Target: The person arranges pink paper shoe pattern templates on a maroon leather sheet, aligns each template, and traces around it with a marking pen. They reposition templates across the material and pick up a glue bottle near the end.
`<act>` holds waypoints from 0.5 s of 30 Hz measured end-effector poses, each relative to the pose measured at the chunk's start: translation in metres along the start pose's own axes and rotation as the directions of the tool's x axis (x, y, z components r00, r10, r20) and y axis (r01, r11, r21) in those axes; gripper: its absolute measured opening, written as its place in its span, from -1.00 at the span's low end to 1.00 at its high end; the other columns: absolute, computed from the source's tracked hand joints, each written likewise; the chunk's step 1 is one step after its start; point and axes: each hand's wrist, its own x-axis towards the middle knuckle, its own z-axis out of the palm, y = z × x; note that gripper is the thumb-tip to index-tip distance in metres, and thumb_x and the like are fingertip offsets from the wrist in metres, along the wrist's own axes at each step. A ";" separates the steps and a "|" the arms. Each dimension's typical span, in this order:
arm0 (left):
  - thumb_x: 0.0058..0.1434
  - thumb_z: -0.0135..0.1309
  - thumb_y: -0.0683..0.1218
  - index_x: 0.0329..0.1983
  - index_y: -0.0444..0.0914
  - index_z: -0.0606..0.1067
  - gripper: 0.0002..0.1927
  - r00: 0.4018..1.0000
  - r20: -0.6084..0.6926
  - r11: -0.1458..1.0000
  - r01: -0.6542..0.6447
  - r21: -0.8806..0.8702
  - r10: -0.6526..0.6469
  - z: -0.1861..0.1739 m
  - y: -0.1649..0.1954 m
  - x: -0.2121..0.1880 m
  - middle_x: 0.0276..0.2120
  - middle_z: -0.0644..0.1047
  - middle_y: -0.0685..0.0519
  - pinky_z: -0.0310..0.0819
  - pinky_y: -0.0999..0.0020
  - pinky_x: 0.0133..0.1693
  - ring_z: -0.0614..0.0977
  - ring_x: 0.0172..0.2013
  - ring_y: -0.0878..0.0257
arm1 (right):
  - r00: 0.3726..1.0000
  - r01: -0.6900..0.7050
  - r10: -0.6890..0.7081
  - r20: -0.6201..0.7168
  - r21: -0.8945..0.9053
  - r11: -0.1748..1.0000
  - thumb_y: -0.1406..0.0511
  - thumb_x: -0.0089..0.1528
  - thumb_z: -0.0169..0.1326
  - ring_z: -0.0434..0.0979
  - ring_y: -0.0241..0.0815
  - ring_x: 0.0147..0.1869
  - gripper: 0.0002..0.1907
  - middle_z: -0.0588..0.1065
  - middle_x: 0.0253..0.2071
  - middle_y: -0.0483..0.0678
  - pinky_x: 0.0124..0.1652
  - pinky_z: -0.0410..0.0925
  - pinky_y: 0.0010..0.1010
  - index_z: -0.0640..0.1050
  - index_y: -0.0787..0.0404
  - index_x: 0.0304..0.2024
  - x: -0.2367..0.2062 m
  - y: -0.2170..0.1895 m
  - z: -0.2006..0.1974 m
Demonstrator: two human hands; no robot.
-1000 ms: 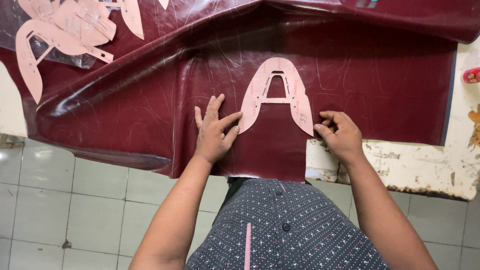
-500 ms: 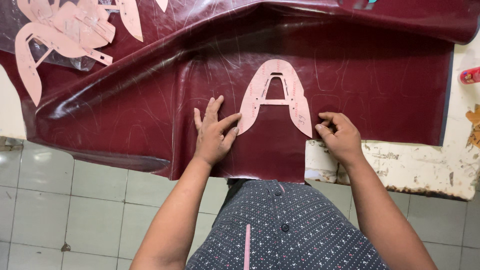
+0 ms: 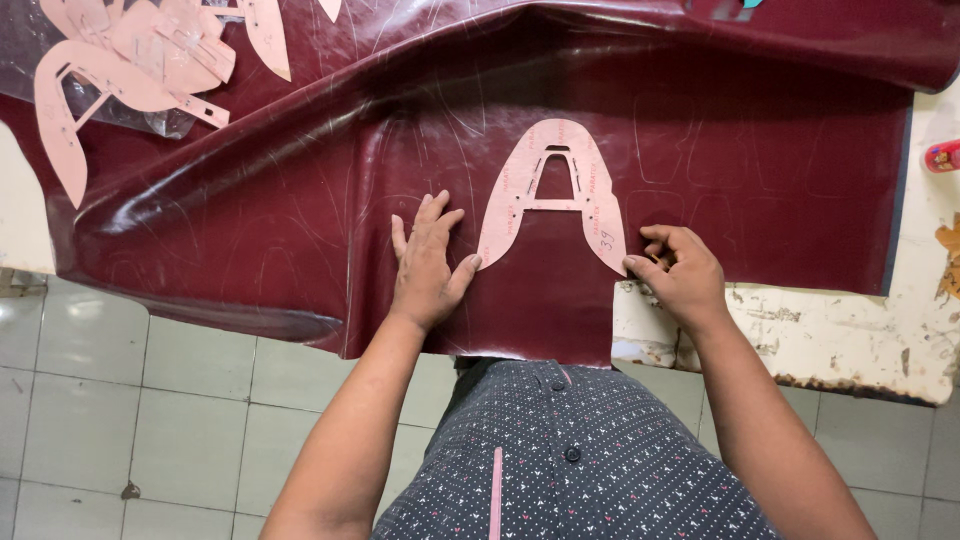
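Worn white table (image 3: 850, 330), maroon leather sheet (image 3: 300, 230); left hand (image 3: 428, 262) flat open beside pink template (image 3: 553, 190) (arch-shaped), right hand (image 3: 682, 272) curled at its tip.

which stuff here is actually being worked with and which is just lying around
In use:
- left hand, flat on the dark red sheet
- right hand, at the lower right tip of the pink A-shaped template

Lying about:
- pile of pink templates, top left
- small red object, right edge
- worn white table
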 end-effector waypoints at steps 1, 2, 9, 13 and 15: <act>0.14 0.29 -0.04 0.28 -0.24 0.37 -0.35 1.000 0.003 1.000 0.001 0.001 -0.001 0.000 -0.001 0.000 0.45 0.23 -0.09 -0.43 -0.25 0.44 0.13 0.50 -0.06 | 1.000 0.004 -0.004 -0.003 -0.005 1.000 0.27 0.13 0.35 0.43 -0.41 -0.29 -0.56 0.50 -0.20 -0.15 -0.21 0.41 -0.52 0.60 0.23 0.04 0.000 0.000 0.000; 0.13 0.29 -0.04 0.28 -0.23 0.37 -0.35 1.000 0.006 1.000 0.002 0.003 -0.002 0.000 -0.001 0.000 0.45 0.23 -0.09 -0.43 -0.25 0.44 0.13 0.50 -0.06 | 1.000 0.008 -0.008 -0.007 -0.010 1.000 0.27 0.13 0.35 0.43 -0.41 -0.29 -0.56 0.50 -0.20 -0.15 -0.21 0.41 -0.52 0.60 0.23 0.04 0.000 0.001 0.001; 0.12 0.32 -0.03 0.27 -0.23 0.38 -0.34 1.000 0.017 1.000 0.010 0.012 -0.011 0.000 -0.002 0.000 0.45 0.22 -0.10 -0.43 -0.25 0.43 0.13 0.49 -0.07 | 1.000 -0.012 0.012 -0.001 0.004 1.000 0.27 0.13 0.36 0.42 -0.42 -0.29 -0.56 0.49 -0.20 -0.15 -0.22 0.41 -0.53 0.60 0.22 0.04 0.000 0.000 0.001; 0.13 0.31 -0.02 0.25 -0.18 0.43 -0.39 1.000 0.026 1.000 0.014 0.009 -0.014 -0.002 0.000 0.001 0.45 0.22 -0.09 -0.42 -0.26 0.43 0.13 0.49 -0.07 | 1.000 -0.023 0.024 0.004 -0.011 1.000 0.27 0.13 0.35 0.43 -0.42 -0.30 -0.56 0.50 -0.20 -0.16 -0.22 0.41 -0.53 0.60 0.22 0.04 0.000 -0.002 0.000; 0.13 0.30 -0.02 0.21 -0.09 0.50 -0.46 0.999 0.047 0.999 0.027 0.019 -0.028 -0.002 0.001 0.001 0.44 0.22 -0.08 -0.42 -0.27 0.43 0.13 0.49 -0.06 | 0.999 -0.037 0.037 0.008 -0.012 0.999 0.27 0.13 0.35 0.43 -0.42 -0.30 -0.56 0.50 -0.20 -0.16 -0.22 0.41 -0.53 0.60 0.21 0.04 0.000 -0.003 0.000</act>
